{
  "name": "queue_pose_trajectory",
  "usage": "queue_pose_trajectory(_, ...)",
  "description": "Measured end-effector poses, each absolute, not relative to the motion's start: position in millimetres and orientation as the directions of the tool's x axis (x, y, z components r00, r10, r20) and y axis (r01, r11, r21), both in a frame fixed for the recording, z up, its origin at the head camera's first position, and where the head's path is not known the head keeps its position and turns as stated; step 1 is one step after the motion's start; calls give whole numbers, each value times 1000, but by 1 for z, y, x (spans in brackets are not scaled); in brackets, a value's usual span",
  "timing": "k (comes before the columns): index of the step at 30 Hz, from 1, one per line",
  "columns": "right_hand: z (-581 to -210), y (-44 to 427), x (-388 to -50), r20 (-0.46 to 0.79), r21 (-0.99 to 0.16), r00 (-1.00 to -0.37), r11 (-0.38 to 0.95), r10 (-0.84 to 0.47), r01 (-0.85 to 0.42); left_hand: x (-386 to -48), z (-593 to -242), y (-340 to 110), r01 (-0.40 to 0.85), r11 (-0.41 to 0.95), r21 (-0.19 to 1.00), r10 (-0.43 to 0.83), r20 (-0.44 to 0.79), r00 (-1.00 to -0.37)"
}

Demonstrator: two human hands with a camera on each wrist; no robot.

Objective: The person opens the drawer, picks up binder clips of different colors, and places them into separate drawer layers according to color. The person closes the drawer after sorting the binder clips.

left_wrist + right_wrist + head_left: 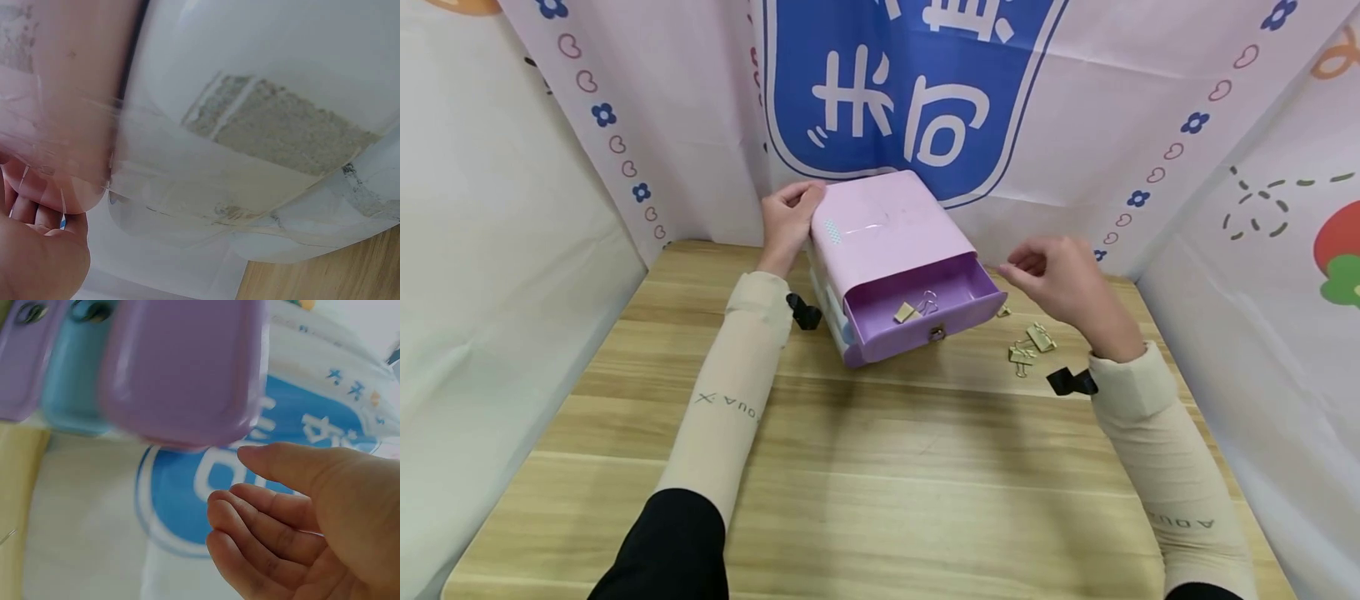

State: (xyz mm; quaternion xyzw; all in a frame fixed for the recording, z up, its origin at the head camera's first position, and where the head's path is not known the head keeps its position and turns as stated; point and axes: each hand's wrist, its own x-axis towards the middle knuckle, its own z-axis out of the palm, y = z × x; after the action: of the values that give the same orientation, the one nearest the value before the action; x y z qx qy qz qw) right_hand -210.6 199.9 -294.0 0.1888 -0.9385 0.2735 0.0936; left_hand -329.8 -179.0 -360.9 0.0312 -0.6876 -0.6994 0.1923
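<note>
A small desktop drawer box point(887, 221) with a pink top stands on the table, turned slightly. Its purple top drawer point(973, 310) is pulled out, with a few gold binder clips point(906, 312) lying inside. My left hand point(788, 223) grips the box's rear left corner; in the left wrist view its curled fingers meet the pink edge. Just right of the drawer's front, my right hand point(1060, 279) hovers, apart from it. The right wrist view shows that hand point(294, 525) with loosely bent fingers and nothing between them. Blue and purple lower drawers point(78, 369) appear there too.
Several gold binder clips point(1040, 337) lie on the wooden table point(880, 483) right of the box, below my right hand. A printed cloth backdrop point(700, 125) rises close behind the box, and light cloth walls flank both sides.
</note>
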Motion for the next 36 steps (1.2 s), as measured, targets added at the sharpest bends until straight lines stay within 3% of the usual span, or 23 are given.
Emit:
queue_pose_trajectory(7, -320, 227, -213, 178, -473, -953, 828, -246, -302, -329, -360, -178, 228, 14, 974, -314, 221, -924)
queue_pose_trajectory(15, -360, 251, -223, 174, -372, -952, 878, -253, -302, -329, -359, -179, 201, 21, 979, -310, 198, -930)
queue_pose_trajectory(24, -399, 267, -238, 55, -324, -973, 918, -223, -229, -331, -361, -178, 223, 6, 975, -308, 214, -927)
queue_pose_trajectory(36, -422, 268, -250, -15, -243, -982, 953, -189, -180, -331, -361, -179, 227, -2, 974, -297, 216, -930)
